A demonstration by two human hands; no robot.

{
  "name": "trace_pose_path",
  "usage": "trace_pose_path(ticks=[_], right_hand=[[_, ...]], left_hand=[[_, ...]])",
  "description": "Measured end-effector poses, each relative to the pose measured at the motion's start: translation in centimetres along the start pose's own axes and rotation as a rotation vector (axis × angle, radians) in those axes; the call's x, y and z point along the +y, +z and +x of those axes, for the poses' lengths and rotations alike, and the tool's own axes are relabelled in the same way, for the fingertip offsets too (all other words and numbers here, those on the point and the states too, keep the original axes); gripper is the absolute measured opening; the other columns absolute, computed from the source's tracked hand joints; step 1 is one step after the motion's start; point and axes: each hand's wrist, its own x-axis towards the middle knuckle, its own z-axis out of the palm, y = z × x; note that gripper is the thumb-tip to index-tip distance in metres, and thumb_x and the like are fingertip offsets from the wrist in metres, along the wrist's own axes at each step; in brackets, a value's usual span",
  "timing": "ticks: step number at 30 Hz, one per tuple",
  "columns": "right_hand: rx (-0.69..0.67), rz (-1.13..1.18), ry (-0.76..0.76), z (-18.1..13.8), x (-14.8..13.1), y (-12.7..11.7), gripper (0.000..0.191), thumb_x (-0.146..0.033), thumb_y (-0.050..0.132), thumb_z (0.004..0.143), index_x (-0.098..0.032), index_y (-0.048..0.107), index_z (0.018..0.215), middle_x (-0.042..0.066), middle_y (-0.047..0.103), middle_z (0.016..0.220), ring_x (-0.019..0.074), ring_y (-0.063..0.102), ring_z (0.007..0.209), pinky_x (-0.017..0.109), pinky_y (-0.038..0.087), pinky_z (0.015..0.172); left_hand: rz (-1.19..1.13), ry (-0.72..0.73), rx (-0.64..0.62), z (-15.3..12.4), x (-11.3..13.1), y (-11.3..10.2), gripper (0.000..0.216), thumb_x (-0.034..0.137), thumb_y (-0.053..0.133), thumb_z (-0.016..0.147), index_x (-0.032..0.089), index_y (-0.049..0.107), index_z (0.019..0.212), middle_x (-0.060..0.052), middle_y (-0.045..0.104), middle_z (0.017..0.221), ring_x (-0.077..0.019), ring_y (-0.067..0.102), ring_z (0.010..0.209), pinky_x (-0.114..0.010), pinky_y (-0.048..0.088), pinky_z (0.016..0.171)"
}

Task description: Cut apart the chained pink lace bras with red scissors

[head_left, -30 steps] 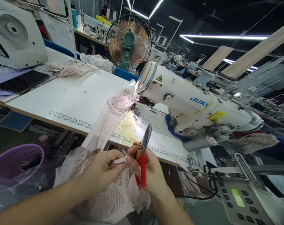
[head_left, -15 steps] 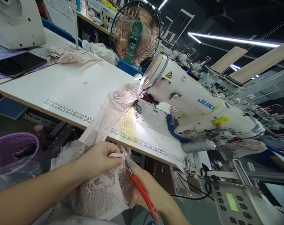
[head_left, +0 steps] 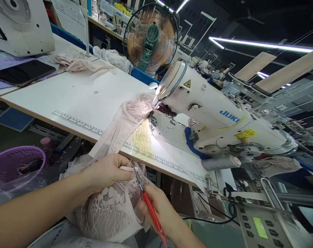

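Lace garment [head_left: 108, 215] in pale pink, hanging over the lap just below the table edge — and it looks like a feather-light customer, soft and floppy, likely to sag wherever nothing supports it. Its open mesh seems the fragile part, apt to snag on a sharp point, so the firmer plain edging looks the better place to take hold. Up at its top comes the narrow pale strip [head_left: 127, 168], probably bendy and a touch springy, best pinched close to its end. That's just where the left hand [head_left: 111, 174] has it, thumb and fingers closed in a tight pinch, a short end poking out. Right beside that end sit the blades of the scissors [head_left: 147, 199], stiff metal and surely the heaviest thing in hand; the right hand [head_left: 160, 206] wraps the red handles, though I can't tell how far the blades are parted. Further out, more pale fabric [head_left: 136, 112] lies under the head of the sewing machine [head_left: 205, 100] and drapes over the edge of the white table [head_left: 94, 84]; whether it joins the lap piece, I can't make out. Beyond stands the fan [head_left: 151, 39], with a purple basket [head_left: 24, 150] down to the left.
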Motion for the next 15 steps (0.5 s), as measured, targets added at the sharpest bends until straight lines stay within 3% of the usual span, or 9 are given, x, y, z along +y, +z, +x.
trace_pose_path(ticks=[5,8,11,13,15], right_hand=[[0.146,0.107,-0.032,0.3,0.2,0.6,0.047,-0.061,0.038,0.085,-0.021,0.029,0.060,-0.005,0.030,0.055,0.0105,0.028,0.048,0.024,0.023,0.044],[0.231,0.157,-0.080,0.0,-0.9,-0.2,0.041,-0.057,0.046,0.083,-0.020,0.042,0.066,-0.002,0.041,0.060,0.0122,0.038,0.052,0.024,0.031,0.046],[0.243,0.140,-0.177,-0.5,-2.2,-0.6,0.019,-0.038,0.060,0.077,-0.020,0.055,0.079,0.002,0.056,0.073,0.0166,0.052,0.063,0.026,0.042,0.056],[0.243,0.082,-0.280,-0.8,-2.6,-0.1,0.007,-0.024,0.061,0.072,-0.021,0.058,0.078,0.002,0.059,0.074,0.0181,0.056,0.067,0.027,0.044,0.060],[0.259,0.032,-0.380,-0.8,-2.6,0.8,0.007,-0.017,0.058,0.068,-0.022,0.056,0.071,0.001,0.058,0.067,0.0178,0.055,0.063,0.027,0.042,0.058]], left_hand=[[0.067,0.062,0.015,-0.4,0.0,-0.2,0.024,0.033,0.063,0.068,0.017,0.048,0.058,0.007,0.035,0.050,-0.0077,0.031,0.046,-0.021,0.024,0.047],[0.123,0.119,0.043,-0.9,0.2,-0.2,0.024,0.034,0.061,0.070,0.017,0.048,0.060,0.007,0.035,0.052,-0.0080,0.031,0.047,-0.021,0.024,0.047],[0.157,0.189,0.091,-1.5,0.3,-0.5,0.021,0.034,0.060,0.072,0.017,0.051,0.063,0.008,0.036,0.053,-0.0086,0.031,0.049,-0.021,0.026,0.049],[0.155,0.226,0.112,-1.9,0.1,-0.7,0.019,0.033,0.061,0.073,0.016,0.055,0.067,0.005,0.045,0.057,-0.0095,0.035,0.052,-0.021,0.029,0.052],[0.123,0.228,0.109,-2.3,-0.2,-0.9,0.018,0.032,0.061,0.073,0.017,0.055,0.069,0.001,0.059,0.068,-0.0095,0.037,0.053,-0.022,0.031,0.053]])
